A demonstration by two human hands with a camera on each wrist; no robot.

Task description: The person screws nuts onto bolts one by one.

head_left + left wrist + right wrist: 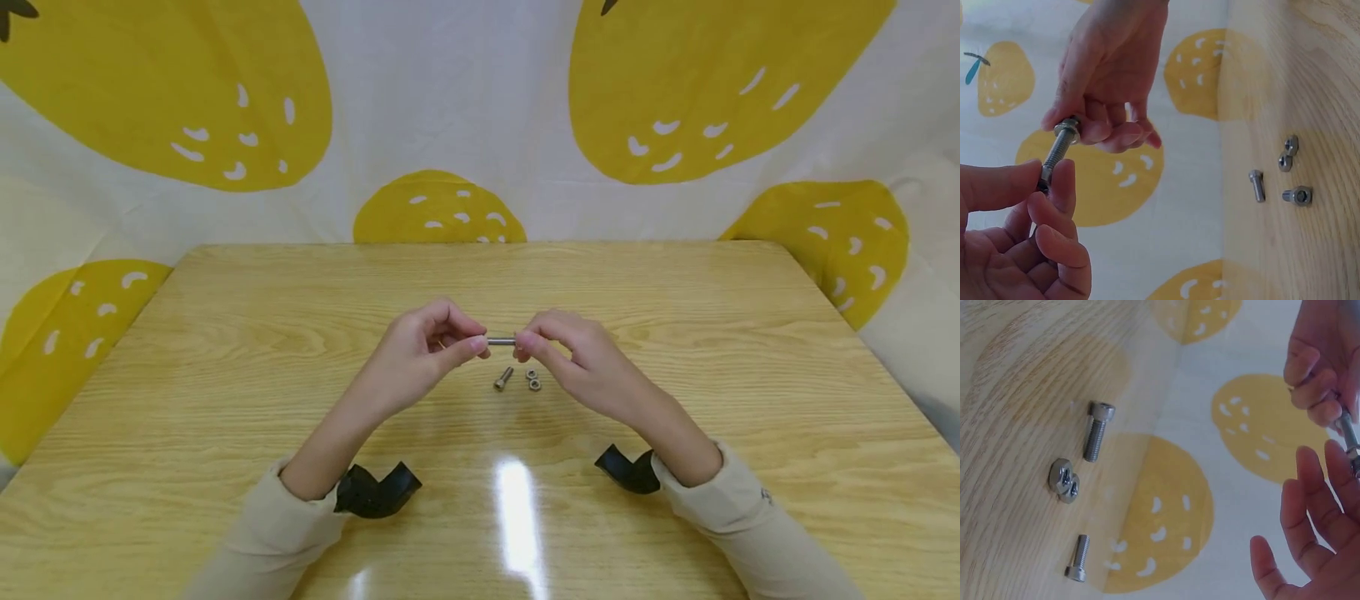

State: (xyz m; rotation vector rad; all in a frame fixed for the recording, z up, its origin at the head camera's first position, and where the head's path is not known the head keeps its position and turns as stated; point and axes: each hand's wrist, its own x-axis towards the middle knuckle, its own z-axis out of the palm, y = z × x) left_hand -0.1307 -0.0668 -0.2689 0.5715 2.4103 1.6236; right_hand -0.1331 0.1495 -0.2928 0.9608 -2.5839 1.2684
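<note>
My left hand (420, 354) pinches one end of a long threaded metal bolt (501, 341), held level above the table. At the other end, thumb and fingers of my right hand (581, 358) grip the same bolt. A nut-like ring (1067, 129) sits on it by the right fingertips; the covering fingers hide the bolt's two ends. On the table lie two socket-head bolts, one larger (1096, 430) and one smaller (1077, 557), in the right wrist view. Two hex nuts touch between them, one nut (1060, 475) partly covering the other nut (1070, 489).
The wooden table (262, 350) carries a bright reflection near its front. Behind it hangs a white cloth (450, 92) with yellow fruit shapes. A black wrist mount (378, 492) sticks out by the left sleeve, and another mount (628, 471) by the right sleeve.
</note>
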